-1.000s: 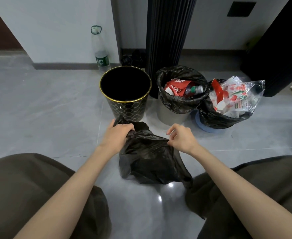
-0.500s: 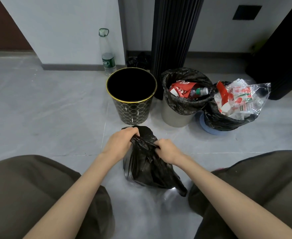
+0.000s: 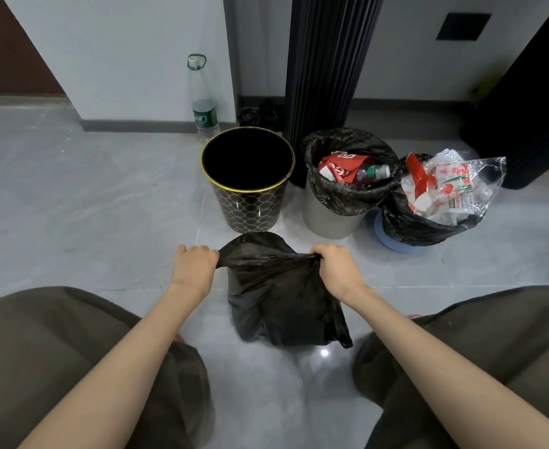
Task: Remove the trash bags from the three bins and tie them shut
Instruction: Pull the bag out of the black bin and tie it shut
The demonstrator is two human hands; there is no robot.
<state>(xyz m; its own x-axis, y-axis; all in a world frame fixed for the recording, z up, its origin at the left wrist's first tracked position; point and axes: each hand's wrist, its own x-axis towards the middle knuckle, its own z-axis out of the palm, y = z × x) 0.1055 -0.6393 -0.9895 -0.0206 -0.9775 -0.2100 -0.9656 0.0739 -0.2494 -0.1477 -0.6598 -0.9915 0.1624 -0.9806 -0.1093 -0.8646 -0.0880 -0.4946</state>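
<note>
A black trash bag (image 3: 283,303) sits on the grey floor between my knees. My left hand (image 3: 192,266) grips its top left corner and my right hand (image 3: 337,266) grips the top right corner, with the mouth stretched taut between them. Behind it stands a black bin with a gold rim (image 3: 248,179), with no bag in it. To its right a grey bin (image 3: 328,212) holds a black bag (image 3: 338,196) with a red wrapper and a bottle. Farthest right, a blue bin (image 3: 393,243) holds a black bag (image 3: 412,222) heaped with clear plastic packaging.
A clear plastic bottle (image 3: 203,98) stands by the white wall behind the black bin. A black ribbed column (image 3: 328,59) rises behind the bins, and a dark object (image 3: 526,108) stands at the far right. Open grey floor lies to the left.
My hands, close together on the bag's bunched top half a second ago, have moved apart, pulling the bag's mouth out wide and taut.
</note>
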